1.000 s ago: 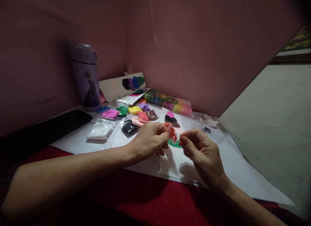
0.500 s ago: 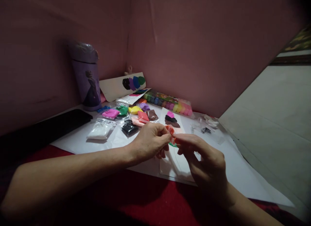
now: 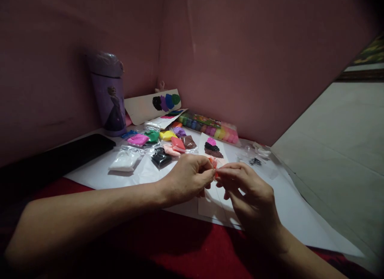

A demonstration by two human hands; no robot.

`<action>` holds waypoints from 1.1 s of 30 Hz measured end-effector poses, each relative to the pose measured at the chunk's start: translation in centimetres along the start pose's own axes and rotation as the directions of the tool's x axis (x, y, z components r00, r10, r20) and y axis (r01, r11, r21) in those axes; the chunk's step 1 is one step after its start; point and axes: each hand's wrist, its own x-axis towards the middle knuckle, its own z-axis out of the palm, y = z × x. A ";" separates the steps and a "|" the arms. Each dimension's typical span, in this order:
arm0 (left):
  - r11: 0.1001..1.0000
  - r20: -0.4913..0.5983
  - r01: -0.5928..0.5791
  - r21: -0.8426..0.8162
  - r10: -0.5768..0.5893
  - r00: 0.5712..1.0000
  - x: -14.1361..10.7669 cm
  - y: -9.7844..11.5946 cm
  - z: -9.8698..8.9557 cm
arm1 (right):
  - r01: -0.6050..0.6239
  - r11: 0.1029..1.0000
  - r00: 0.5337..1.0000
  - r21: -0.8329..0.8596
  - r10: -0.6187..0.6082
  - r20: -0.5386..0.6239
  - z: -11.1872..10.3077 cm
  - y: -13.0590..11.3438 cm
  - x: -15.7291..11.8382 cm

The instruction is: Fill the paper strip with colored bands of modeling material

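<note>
Between my hands is a small clear bag of orange clay (image 3: 214, 162), partly hidden by fingers. My left hand (image 3: 187, 178) pinches it from the left with thumb and forefinger. From the right, the thumb and fingertips of my right hand (image 3: 252, 191) close on its near edge. Both hands are held above a white card (image 3: 210, 207) that carries a pink patch (image 3: 211, 141), a black patch (image 3: 211, 147) and a brown patch (image 3: 214, 153). Left of my hands lie several bags of coloured clay, among them black (image 3: 161, 158), red (image 3: 178, 144) and white (image 3: 123, 160).
A purple tumbler (image 3: 108, 99) stands at the back left, near a dark flat object (image 3: 75, 149). Behind are a propped painted card (image 3: 141, 107) and a long clear pack of coloured pieces (image 3: 210, 128). Plastic scraps (image 3: 255, 161) lie right, on white paper (image 3: 288, 215) over red cloth (image 3: 180, 247).
My right hand's fingers have shifted slightly on the bag, and the bag sits a little lower, more covered by fingers. The view has moved slightly; the other things stay put.
</note>
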 end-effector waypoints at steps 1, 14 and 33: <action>1.000 0.006 -0.003 0.013 0.003 1.000 0.0 0.0 0.0 | 0.003 1.000 1.000 -0.001 -0.003 -0.003 0.0 0.1 0.0; 1.000 0.009 -0.011 0.020 0.011 1.000 0.0 -0.1 -0.1 | 0.165 0.961 0.985 -0.222 -0.147 0.095 -0.4 -0.5 0.3; 1.000 0.018 0.021 0.012 -0.021 1.000 -0.1 0.0 -0.1 | -0.321 0.888 0.947 0.329 0.309 0.089 0.1 0.2 0.4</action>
